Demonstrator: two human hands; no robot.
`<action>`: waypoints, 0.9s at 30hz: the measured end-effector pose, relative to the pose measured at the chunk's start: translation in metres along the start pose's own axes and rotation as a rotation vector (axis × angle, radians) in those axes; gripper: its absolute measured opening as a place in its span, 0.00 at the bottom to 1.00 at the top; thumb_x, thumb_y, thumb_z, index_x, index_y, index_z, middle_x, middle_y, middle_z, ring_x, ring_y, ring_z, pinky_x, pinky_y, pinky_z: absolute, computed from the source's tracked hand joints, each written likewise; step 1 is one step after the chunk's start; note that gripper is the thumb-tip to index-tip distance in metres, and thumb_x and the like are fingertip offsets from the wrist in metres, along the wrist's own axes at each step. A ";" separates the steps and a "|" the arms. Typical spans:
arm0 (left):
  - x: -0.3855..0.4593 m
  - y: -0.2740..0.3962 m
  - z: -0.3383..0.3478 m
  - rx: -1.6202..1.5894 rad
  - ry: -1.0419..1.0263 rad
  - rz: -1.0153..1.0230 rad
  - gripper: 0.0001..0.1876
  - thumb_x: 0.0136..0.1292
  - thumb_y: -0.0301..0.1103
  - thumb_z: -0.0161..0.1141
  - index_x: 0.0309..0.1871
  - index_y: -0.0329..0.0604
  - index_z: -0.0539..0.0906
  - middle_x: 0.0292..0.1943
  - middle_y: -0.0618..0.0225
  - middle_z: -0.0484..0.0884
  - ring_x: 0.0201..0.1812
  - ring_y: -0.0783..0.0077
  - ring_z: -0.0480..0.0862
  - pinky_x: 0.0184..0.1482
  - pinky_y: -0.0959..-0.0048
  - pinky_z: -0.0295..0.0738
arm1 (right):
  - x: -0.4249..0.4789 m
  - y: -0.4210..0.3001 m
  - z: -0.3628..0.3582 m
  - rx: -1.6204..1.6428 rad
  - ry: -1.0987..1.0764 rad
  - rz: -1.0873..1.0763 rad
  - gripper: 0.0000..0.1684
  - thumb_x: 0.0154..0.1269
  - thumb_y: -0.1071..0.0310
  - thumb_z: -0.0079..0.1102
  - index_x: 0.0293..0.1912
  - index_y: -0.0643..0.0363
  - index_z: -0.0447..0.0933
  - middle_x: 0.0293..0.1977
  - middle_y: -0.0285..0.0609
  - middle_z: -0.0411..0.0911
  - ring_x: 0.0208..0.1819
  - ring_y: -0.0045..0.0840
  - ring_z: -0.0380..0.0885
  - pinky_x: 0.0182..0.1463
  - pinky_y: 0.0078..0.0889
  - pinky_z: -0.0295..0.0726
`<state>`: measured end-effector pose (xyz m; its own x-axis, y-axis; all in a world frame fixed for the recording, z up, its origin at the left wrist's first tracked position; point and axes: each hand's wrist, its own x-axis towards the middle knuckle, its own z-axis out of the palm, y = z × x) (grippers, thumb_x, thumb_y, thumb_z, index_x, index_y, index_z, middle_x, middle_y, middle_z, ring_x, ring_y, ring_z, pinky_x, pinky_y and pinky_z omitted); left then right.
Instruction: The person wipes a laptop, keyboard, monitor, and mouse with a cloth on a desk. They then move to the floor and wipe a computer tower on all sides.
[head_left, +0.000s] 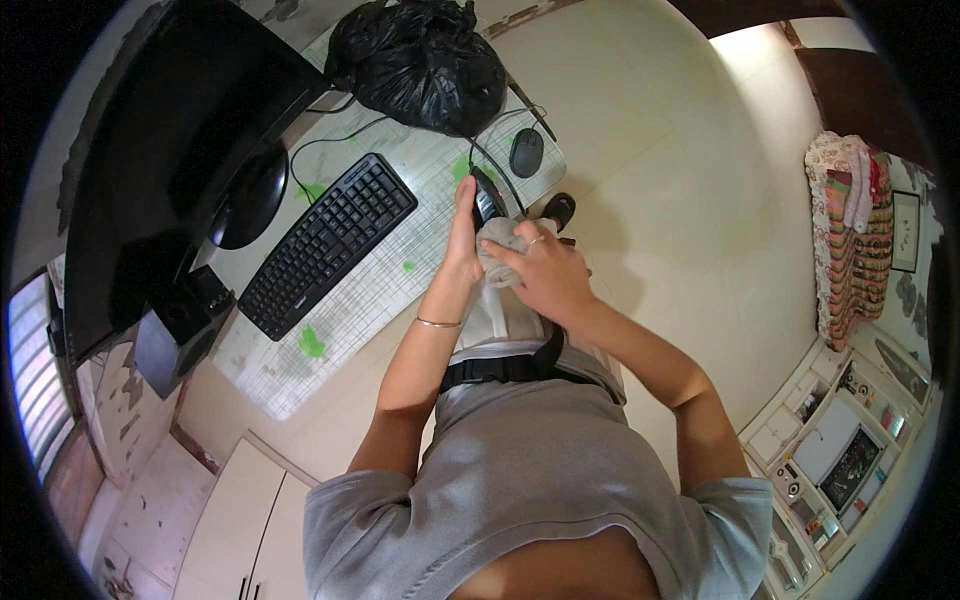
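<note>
My left hand (466, 232) holds a glossy black corded device (489, 196), its kind partly hidden, upright over the near edge of the desk. My right hand (546, 268) grips a bunched grey cloth (501, 247) against the lower end of that device. A cable runs from the device's top towards the back of the desk. To the left of my hands a black keyboard (328, 246) lies on the patterned desk top (390, 300). Beyond my hands, a black computer mouse (526, 153) rests near the desk's right corner.
A full black plastic bag (420, 67) sits at the desk's far end. A large monitor (172, 150) and a speaker (184, 326) stand on the left. Tiled floor (675, 262) lies to the right, with a cloth-covered piece of furniture (851, 247) and a cabinet (832, 450) beyond.
</note>
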<state>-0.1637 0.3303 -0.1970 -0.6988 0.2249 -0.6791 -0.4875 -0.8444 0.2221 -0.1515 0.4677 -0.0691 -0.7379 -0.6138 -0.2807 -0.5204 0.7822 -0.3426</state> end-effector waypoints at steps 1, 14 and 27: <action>-0.002 0.000 0.002 0.024 0.010 0.005 0.31 0.67 0.58 0.52 0.68 0.57 0.60 0.56 0.64 0.72 0.55 0.64 0.75 0.57 0.59 0.73 | 0.002 0.002 -0.006 0.009 0.050 0.020 0.37 0.47 0.69 0.65 0.59 0.31 0.74 0.48 0.39 0.70 0.47 0.34 0.77 0.36 0.36 0.83; -0.033 0.004 0.039 0.081 0.163 -0.105 0.31 0.66 0.63 0.45 0.52 0.42 0.76 0.46 0.63 0.80 0.48 0.66 0.79 0.52 0.65 0.74 | 0.016 0.010 0.025 -0.146 0.119 -0.043 0.36 0.46 0.69 0.65 0.59 0.35 0.74 0.47 0.41 0.69 0.45 0.35 0.77 0.32 0.33 0.83; -0.011 -0.003 0.007 -0.134 0.090 -0.096 0.36 0.68 0.68 0.35 0.58 0.45 0.74 0.52 0.61 0.78 0.55 0.61 0.77 0.61 0.58 0.71 | 0.012 0.033 0.003 0.124 0.247 0.305 0.36 0.48 0.68 0.64 0.59 0.28 0.74 0.49 0.38 0.70 0.42 0.34 0.79 0.38 0.33 0.80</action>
<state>-0.1584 0.3336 -0.1855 -0.5996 0.2679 -0.7541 -0.4716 -0.8796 0.0625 -0.1763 0.4854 -0.0863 -0.9390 -0.3001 -0.1679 -0.2172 0.8962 -0.3868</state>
